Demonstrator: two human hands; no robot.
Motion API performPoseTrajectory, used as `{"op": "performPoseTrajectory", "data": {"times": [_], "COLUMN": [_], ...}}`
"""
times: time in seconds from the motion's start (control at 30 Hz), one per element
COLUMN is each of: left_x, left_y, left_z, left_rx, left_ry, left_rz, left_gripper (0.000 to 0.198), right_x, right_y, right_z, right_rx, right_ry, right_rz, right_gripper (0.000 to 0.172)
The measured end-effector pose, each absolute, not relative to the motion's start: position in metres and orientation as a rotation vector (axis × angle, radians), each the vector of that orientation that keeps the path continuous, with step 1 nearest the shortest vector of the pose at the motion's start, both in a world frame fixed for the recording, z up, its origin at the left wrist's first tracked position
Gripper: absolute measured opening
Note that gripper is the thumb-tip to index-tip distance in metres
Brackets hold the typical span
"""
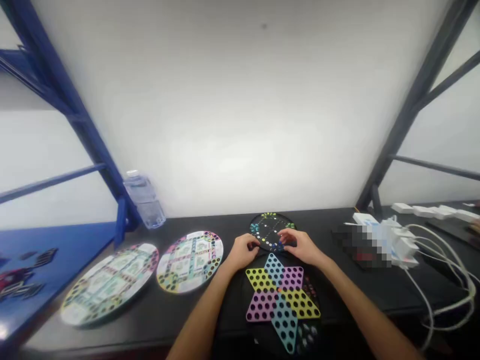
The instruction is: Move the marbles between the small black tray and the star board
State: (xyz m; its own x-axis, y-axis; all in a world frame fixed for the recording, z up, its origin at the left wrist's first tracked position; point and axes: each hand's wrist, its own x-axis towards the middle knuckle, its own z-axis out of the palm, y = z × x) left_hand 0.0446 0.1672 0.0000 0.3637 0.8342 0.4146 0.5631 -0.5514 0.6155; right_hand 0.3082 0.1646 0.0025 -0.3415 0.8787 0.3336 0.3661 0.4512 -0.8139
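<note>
Both hands are working at the near edge of a small round black board (272, 226), which is sitting on a dark table (168, 330) just beyond a star-shaped board (281, 300). The left hand (243, 251) is curling its fingers (252, 244) down over the rim, while the right hand (300, 246) is arching in from the other side, its fingertips (287, 238) bunching near a blue piece (280, 244). They may be pinching something, but from here I can't tell. Small coloured pieces are dotting the black board, so a light, unhurried touch is serving best. A round printed board (190, 262) is lying off to the left, towards a plastic bottle (144, 200).
</note>
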Motion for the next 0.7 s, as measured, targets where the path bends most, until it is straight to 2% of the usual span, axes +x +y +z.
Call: {"op": "performPoseTrajectory", "data": {"times": [0.27, 0.43, 0.7], "left_x": [0.045, 0.044, 0.043], "left_y": [0.168, 0.167, 0.170], "left_z": [0.000, 0.001, 0.001], "left_rx": [2.256, 2.251, 2.252], "left_ry": [1.229, 1.226, 1.192], "left_rz": [1.005, 1.007, 1.000], "left_gripper": [0.019, 0.015, 0.011], "right_x": [0.315, 0.322, 0.325], "right_y": [0.167, 0.173, 0.174], "right_z": [0.002, -0.001, -0.014], "right_rx": [-1.067, -1.122, -1.199], "right_ry": [-1.846, -1.790, -1.818], "right_rz": [0.840, 0.716, 0.573], "right_gripper": [0.033, 0.023, 0.021]}}
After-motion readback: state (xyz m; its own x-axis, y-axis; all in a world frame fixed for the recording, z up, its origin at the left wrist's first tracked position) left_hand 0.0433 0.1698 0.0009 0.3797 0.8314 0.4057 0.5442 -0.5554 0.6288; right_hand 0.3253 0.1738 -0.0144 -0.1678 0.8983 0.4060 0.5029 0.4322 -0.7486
